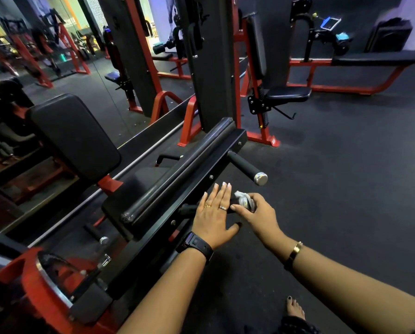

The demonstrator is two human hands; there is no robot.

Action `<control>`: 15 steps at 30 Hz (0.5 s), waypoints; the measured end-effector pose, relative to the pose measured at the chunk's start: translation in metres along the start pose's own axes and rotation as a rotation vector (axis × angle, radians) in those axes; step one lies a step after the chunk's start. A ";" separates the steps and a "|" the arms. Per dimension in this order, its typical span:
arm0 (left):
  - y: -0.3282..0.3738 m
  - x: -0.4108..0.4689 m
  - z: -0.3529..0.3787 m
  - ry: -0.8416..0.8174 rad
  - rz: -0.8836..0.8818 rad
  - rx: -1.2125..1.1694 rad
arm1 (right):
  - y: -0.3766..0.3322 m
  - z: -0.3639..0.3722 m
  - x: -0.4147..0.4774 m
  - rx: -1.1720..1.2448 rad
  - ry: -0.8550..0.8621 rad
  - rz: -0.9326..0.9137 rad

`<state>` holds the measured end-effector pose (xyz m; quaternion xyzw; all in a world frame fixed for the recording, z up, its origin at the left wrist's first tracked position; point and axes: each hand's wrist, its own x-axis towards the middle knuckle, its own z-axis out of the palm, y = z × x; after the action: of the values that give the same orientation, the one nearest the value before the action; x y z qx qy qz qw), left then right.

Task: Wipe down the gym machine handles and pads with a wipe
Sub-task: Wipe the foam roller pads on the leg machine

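- The right hand (257,213) is clenched around a crumpled white wipe (241,195), pressing it onto the outer end of the near black foam-covered handle (187,209) that sticks out from the machine's side.
- The left hand (214,213) lies flat with its fingers straight across the same handle, just beside the black steel frame beam (201,186), and grasps nothing.
- Risk: the wipe is bunched small, so it may rub only the handle's end and miss the stretch beneath the left palm unless that hand lifts away.
- Risk: a twisting rub could let the wad slip from the fingers onto the dark rubber floor (334,189) and dirty it.
- Risk: the far black foam handle with a chrome end cap (246,166), the long black cylindrical roller pad (177,169) and the rectangular black vinyl back pad (74,136) sit apart from the wipe and could be skipped.
- Hidden: both hands cover most of the near handle, so its end cap and how far the wipe wraps it cannot be made out. Whether the wipe is damp is impossible to judge.
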<state>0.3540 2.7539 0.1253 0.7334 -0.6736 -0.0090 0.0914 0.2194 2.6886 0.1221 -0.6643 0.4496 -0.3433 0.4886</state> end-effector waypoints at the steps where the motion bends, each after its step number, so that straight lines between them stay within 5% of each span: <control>1: 0.000 0.000 0.000 0.008 0.001 -0.001 | 0.001 0.002 -0.003 -0.001 0.059 0.007; 4: 0.001 0.000 -0.001 -0.002 -0.006 0.000 | 0.003 0.006 -0.006 -0.058 0.136 -0.119; 7: 0.001 0.000 -0.003 -0.022 -0.013 0.017 | -0.004 0.001 0.002 -0.167 -0.015 -0.290; 11: 0.002 -0.001 -0.002 0.000 -0.010 0.014 | -0.016 -0.019 0.016 -0.149 -0.265 -0.022; 15: 0.002 0.000 -0.002 -0.001 -0.010 0.030 | -0.020 -0.017 0.013 -0.002 -0.217 0.181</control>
<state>0.3528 2.7544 0.1276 0.7381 -0.6699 0.0001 0.0800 0.2146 2.6729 0.1463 -0.6547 0.4526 -0.2234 0.5626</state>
